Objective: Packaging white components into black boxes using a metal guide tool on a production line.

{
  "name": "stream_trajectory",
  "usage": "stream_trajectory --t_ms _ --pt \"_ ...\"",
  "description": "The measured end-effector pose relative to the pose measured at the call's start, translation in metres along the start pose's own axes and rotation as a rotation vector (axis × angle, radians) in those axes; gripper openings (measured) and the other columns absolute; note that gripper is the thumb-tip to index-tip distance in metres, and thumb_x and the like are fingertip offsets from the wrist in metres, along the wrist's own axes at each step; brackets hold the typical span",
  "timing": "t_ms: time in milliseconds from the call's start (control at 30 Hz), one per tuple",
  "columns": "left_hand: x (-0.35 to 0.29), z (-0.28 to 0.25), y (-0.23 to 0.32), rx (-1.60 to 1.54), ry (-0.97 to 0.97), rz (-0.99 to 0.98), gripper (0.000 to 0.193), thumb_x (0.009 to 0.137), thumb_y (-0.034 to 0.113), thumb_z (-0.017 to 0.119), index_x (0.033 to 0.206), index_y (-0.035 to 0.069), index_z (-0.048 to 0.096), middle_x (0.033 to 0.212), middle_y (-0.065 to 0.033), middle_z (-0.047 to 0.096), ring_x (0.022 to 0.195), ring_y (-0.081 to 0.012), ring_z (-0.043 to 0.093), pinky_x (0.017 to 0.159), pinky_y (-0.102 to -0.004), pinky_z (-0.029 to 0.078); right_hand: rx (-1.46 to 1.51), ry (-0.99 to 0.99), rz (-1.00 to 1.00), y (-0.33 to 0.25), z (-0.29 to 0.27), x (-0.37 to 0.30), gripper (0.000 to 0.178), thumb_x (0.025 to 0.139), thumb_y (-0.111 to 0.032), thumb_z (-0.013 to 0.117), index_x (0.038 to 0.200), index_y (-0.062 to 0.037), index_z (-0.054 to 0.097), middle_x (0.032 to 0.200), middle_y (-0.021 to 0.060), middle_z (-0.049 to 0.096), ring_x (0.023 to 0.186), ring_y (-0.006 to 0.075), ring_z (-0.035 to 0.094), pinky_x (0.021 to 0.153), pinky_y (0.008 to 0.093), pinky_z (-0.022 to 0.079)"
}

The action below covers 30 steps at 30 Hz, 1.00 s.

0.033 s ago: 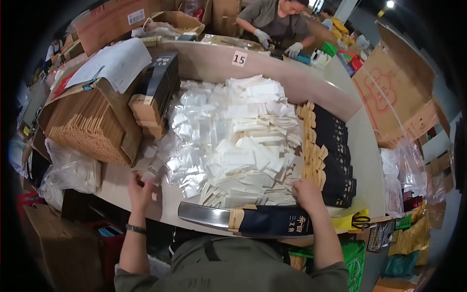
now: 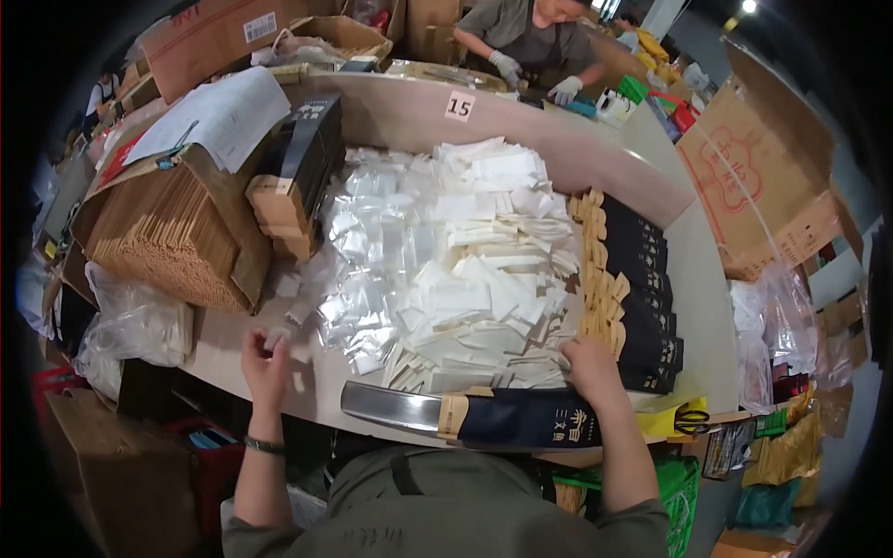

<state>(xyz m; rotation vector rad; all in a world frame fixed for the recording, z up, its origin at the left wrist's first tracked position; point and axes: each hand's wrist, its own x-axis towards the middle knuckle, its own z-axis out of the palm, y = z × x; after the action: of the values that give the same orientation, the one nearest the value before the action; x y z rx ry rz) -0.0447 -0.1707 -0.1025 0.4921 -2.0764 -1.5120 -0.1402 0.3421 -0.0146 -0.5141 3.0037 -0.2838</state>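
Note:
At the left of the bench, my left hand (image 2: 264, 365) pinches a small translucent whitish packet (image 2: 277, 338) between thumb and fingers. My right hand (image 2: 590, 365) rests at the right edge of a pile of flat white paper packets (image 2: 465, 302), its fingers curled; what they hold, if anything, is hidden. Along the front edge, between my forearms, lies a broad silver blade (image 2: 391, 407) in a navy sleeve (image 2: 521, 418) with a kraft band. Neither hand holds it. A heap of clear plastic packets (image 2: 358, 302) lies left of the white ones.
Navy sleeves with kraft ends (image 2: 633, 298) are stacked on the right. A carton of brown cardboard pieces (image 2: 172, 232) and upright dark sleeves (image 2: 302, 177) stand on the left. Scissors (image 2: 690, 421) lie at the front right. Beyond the partition (image 2: 391, 112), a gloved person (image 2: 530, 46) works.
My left hand has drawn back slightly from the small packets left of the clear heap, with a whitish packet now visible between its fingers. The right hand is almost unmoved.

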Motion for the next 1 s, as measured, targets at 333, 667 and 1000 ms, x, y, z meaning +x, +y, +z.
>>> stream_trajectory --t_ms 333,667,1000 --pt "-0.075 0.074 0.09 0.517 -1.008 0.594 0.038 0.074 0.003 0.064 0.111 0.01 0.065 0.103 -0.0117 0.064 0.092 -0.0333 0.061 0.082 -0.0414 0.049 0.274 0.299 -0.585 -0.096 0.003 0.09 0.009 0.086 -0.013 0.067 0.087 -0.0035 0.066 0.092 0.0163 0.062 0.093 0.0346 0.06 0.079 0.0431 0.049" --pt "-0.043 0.05 0.097 0.355 -0.39 0.639 0.057 0.07 0.021 0.087 0.119 0.006 0.061 0.114 -0.0138 0.064 0.101 -0.0349 0.061 0.087 -0.0428 0.05 0.369 0.291 -0.478 -0.136 -0.013 0.074 0.007 0.086 -0.007 0.063 0.086 0.0002 0.064 0.092 0.0131 0.063 0.09 0.0328 0.061 0.081 0.0387 0.049" --pt "0.201 -0.095 0.184 1.303 -0.109 0.207 0.022 0.086 0.014 0.063 0.102 0.0 0.07 0.097 -0.0214 0.068 0.092 -0.04 0.066 0.079 -0.0444 0.052 0.131 0.02 -0.671 -0.195 0.041 0.004 0.007 0.077 -0.011 0.071 0.075 -0.0066 0.067 0.084 0.0099 0.06 0.084 0.031 0.057 0.075 0.0436 0.047"
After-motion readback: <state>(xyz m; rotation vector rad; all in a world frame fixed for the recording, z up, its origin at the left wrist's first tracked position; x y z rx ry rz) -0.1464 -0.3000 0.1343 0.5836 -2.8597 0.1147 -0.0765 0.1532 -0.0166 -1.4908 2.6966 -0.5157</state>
